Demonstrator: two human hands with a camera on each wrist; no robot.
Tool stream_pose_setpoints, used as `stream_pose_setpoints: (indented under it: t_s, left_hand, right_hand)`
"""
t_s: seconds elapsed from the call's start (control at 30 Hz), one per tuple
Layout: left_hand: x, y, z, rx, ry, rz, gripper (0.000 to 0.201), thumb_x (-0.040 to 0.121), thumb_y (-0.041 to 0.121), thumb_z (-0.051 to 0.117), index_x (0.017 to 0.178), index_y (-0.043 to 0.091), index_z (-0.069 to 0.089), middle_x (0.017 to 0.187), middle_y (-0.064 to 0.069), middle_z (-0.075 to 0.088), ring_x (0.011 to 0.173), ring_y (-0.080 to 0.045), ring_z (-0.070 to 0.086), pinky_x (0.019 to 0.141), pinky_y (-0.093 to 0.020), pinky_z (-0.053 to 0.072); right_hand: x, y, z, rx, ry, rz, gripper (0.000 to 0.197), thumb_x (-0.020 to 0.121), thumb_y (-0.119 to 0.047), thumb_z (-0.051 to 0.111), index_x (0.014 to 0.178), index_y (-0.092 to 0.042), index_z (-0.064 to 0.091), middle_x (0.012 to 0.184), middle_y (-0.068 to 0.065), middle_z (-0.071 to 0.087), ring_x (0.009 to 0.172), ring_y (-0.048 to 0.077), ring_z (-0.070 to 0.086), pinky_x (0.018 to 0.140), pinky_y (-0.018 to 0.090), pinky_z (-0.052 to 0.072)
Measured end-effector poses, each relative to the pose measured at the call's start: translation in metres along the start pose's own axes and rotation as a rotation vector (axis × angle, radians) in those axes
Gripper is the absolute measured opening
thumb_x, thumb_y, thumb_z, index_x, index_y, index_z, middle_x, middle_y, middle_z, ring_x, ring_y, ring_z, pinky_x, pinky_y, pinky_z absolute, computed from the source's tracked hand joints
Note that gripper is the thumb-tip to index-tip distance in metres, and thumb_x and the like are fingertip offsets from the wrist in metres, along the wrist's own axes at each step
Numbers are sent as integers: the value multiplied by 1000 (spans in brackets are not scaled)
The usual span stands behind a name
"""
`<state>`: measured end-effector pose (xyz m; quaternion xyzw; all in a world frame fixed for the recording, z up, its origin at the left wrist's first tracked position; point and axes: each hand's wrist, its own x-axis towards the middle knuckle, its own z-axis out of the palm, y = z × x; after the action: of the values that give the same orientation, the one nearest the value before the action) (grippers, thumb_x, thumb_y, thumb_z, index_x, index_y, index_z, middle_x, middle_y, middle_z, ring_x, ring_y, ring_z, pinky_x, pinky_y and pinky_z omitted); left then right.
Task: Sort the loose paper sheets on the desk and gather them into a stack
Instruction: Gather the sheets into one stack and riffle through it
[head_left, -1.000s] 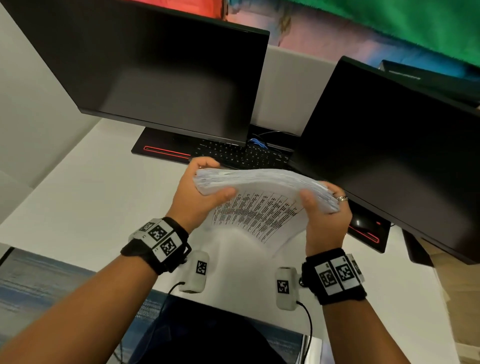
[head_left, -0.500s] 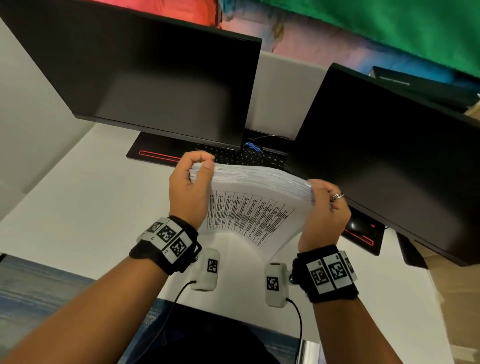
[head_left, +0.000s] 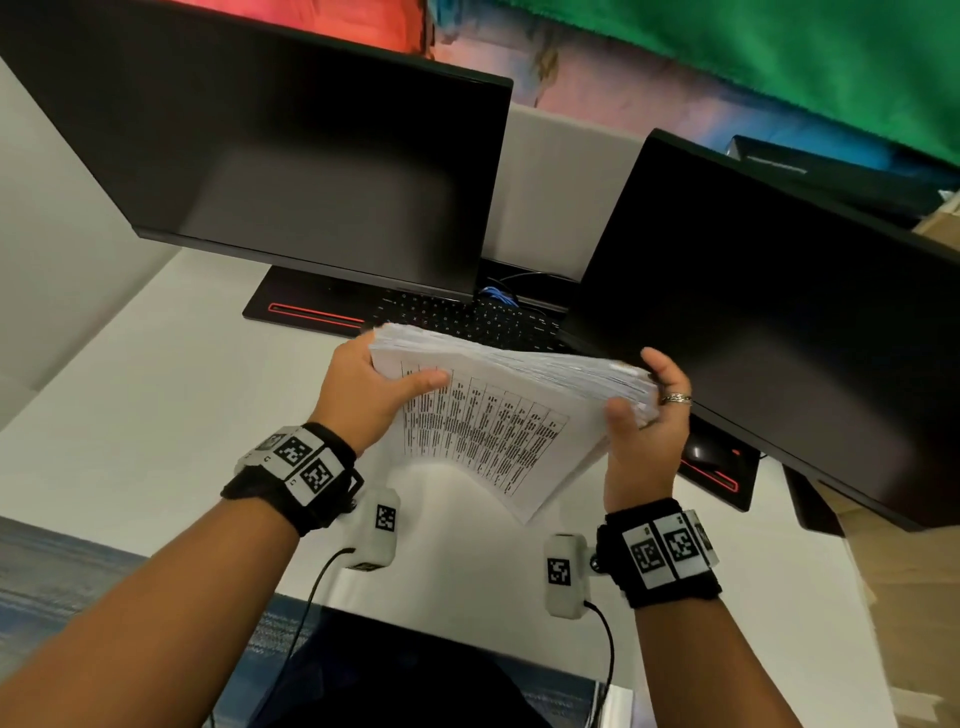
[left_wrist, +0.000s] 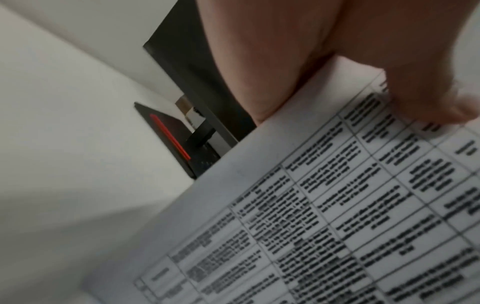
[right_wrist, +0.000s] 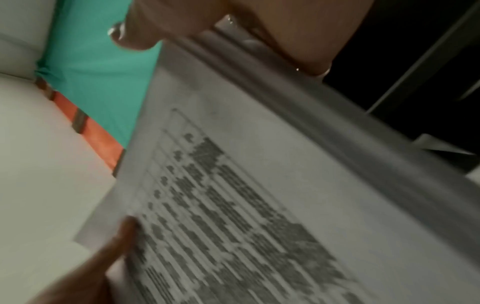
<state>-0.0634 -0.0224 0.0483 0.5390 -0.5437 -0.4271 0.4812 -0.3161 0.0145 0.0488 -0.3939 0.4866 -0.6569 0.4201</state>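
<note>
A thick stack of white printed sheets (head_left: 498, 410) with a table of text on its near face is held tilted in the air above the white desk (head_left: 156, 395). My left hand (head_left: 374, 389) grips its left end, thumb on the printed face and fingers behind. My right hand (head_left: 647, 415) holds the right end, thumb on the front and ringed fingers curled round the back edge. The left wrist view shows the thumb on the printed sheet (left_wrist: 337, 205). The right wrist view shows the stack's edge and face (right_wrist: 259, 195), blurred.
Two dark monitors (head_left: 291, 156) (head_left: 779, 322) stand close behind the stack. A black keyboard (head_left: 467, 317) and monitor bases with red stripes (head_left: 311, 314) lie under them. The desk's front edge (head_left: 457, 623) is near my body; cardboard sits at far right (head_left: 893, 597).
The stack has been tipped from lying flatter to more upright, then shifted slightly; the right hand's fingers have loosened and re-set on the right end. The left hand kept its grip.
</note>
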Motion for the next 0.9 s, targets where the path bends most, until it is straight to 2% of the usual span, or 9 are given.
stream_pose_setpoints:
  t_s: [0.13, 0.23, 0.33, 0.43, 0.5, 0.57, 0.63, 0.77, 0.9]
  left_hand:
    - [6, -7, -3, -61, -45, -53, 58, 67, 38, 88, 112, 8, 69, 104, -6, 77, 100, -22, 73, 91, -48, 58]
    - [12, -4, -2, 5, -158, -100, 53, 72, 27, 85, 120, 15, 66, 110, -3, 75, 104, -17, 72, 94, -47, 56]
    - [10, 7, -1, 113, -176, -39, 38, 77, 23, 81, 112, 29, 68, 103, 10, 75, 101, -3, 71, 95, -39, 57]
    - [-5, 16, -1, 25, -44, 49, 35, 70, 25, 83, 101, 33, 69, 93, 14, 77, 95, -4, 73, 85, -28, 59]
    - [-13, 4, -3, -71, -52, 52, 41, 64, 21, 87, 100, 24, 69, 92, 13, 77, 91, -8, 74, 79, -25, 60]
    - [-19, -16, -4, -125, -98, -5, 53, 58, 20, 95, 101, 22, 63, 100, -1, 75, 97, -24, 73, 80, -34, 60]
    - [-20, -24, -5, -116, -106, -38, 61, 51, 34, 97, 101, 23, 63, 104, -10, 72, 99, -33, 70, 84, -43, 58]
    - [-14, -22, -2, -12, -142, -19, 39, 57, 42, 90, 88, 31, 69, 87, 12, 73, 83, -7, 70, 77, -25, 57]
    - [-9, -17, -1, 52, -137, -17, 32, 64, 29, 83, 95, 32, 74, 88, 22, 75, 87, 3, 71, 80, -17, 57]
  right_hand:
    - [-4, 11, -5, -124, -32, 158, 80, 63, 0, 85, 133, -12, 46, 112, 2, 64, 97, 14, 72, 68, 27, 61]
    - [1, 14, 0, -201, 27, 169, 40, 75, -2, 81, 108, -15, 64, 96, -2, 76, 93, 17, 75, 66, 25, 61]
    - [3, 9, 0, -216, -4, 85, 28, 79, -1, 78, 93, -24, 70, 91, -13, 77, 89, 10, 75, 70, 26, 62]
    - [-9, 2, -2, -243, 16, -64, 29, 77, -5, 80, 90, -28, 69, 87, -21, 76, 85, 3, 74, 69, 21, 60]
    - [-18, 7, -1, -196, 48, -45, 34, 70, -9, 84, 97, -21, 69, 91, -13, 77, 86, 7, 74, 72, 24, 61]
    - [-24, 15, -2, -142, 34, -10, 62, 62, -9, 86, 117, -12, 59, 99, -1, 75, 92, 13, 73, 76, 24, 59]
    - [-20, 19, -3, -61, 6, 6, 86, 58, -8, 87, 132, -10, 43, 110, 12, 69, 99, 20, 70, 82, 26, 58]
    - [-11, 18, -4, 22, -63, 17, 95, 59, 1, 83, 140, -10, 35, 120, 21, 60, 106, 24, 66, 87, 33, 58]
    - [-5, 11, 0, -131, -44, 54, 87, 58, -1, 88, 134, -15, 48, 106, 0, 69, 101, 19, 71, 81, 34, 61]
